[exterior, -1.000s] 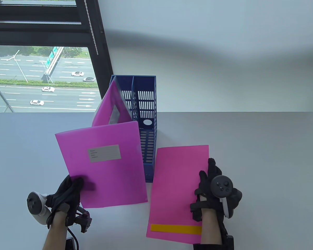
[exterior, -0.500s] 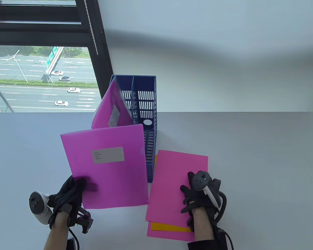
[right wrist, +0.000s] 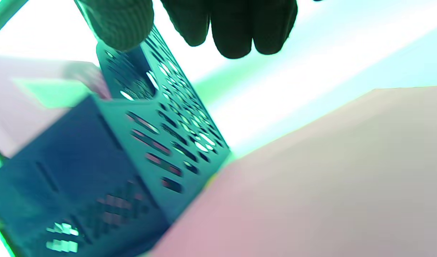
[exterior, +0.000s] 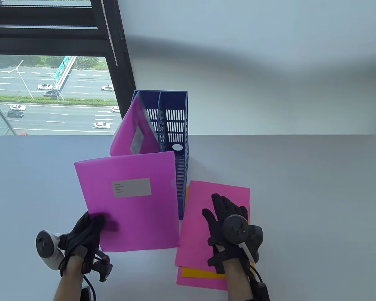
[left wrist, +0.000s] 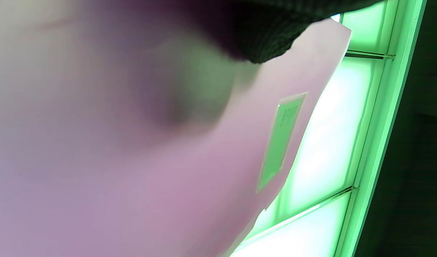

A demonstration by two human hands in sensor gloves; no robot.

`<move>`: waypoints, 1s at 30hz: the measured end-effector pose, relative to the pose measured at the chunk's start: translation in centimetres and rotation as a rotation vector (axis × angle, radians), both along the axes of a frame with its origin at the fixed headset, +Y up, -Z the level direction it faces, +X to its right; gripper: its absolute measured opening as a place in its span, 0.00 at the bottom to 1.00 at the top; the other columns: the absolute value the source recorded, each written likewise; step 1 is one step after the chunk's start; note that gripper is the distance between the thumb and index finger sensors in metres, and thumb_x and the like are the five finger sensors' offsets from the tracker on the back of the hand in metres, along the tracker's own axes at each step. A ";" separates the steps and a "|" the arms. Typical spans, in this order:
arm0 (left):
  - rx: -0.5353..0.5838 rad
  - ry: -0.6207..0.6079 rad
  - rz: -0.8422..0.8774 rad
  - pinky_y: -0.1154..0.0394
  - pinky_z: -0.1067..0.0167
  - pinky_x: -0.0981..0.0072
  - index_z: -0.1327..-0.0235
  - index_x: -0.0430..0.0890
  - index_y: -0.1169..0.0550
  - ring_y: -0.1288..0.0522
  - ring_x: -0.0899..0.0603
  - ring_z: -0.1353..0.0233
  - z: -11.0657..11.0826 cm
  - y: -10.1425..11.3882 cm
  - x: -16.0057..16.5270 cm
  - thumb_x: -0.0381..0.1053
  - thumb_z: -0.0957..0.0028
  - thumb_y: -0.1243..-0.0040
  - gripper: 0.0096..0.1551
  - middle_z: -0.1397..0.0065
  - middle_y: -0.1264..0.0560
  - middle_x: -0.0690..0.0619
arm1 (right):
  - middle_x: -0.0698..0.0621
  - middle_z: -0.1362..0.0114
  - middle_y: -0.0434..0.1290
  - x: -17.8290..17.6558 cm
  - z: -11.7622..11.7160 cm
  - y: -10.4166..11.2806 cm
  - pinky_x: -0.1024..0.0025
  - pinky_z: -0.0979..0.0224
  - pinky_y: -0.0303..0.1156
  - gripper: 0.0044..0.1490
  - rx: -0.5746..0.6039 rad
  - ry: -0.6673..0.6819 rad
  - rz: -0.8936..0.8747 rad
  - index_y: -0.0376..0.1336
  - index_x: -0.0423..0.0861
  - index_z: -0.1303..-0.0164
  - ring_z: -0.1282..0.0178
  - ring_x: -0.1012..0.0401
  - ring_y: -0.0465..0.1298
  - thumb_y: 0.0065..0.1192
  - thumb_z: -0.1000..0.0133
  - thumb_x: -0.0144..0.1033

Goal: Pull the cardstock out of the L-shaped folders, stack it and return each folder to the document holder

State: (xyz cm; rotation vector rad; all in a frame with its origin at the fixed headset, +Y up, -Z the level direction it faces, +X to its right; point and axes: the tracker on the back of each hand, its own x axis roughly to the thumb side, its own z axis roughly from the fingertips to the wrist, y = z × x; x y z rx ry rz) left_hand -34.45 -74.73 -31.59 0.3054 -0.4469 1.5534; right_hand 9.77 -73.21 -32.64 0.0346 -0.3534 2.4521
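My right hand lies with fingers spread loosely over the cardstock stack, pink sheets with a yellow one between, flat on the table just right of the blue document holder. So several sheets are out and stacked. My left hand pinches the lower left corner of a pink folder, held up in front of the holder; it looks emptied, though I can't be certain. It has yet to go back beside the folder in the holder.
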 end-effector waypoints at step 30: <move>0.222 -0.031 -0.605 0.27 0.36 0.40 0.42 0.43 0.16 0.12 0.40 0.58 1.8 3.6 4.6 0.55 0.39 0.37 0.22 0.51 0.14 0.49 | 0.63 0.31 0.72 -1.6 0.7 0.3 0.47 0.13 0.50 0.23 0.101 0.318 -0.577 0.63 0.64 0.27 0.25 0.59 0.70 0.59 0.33 0.50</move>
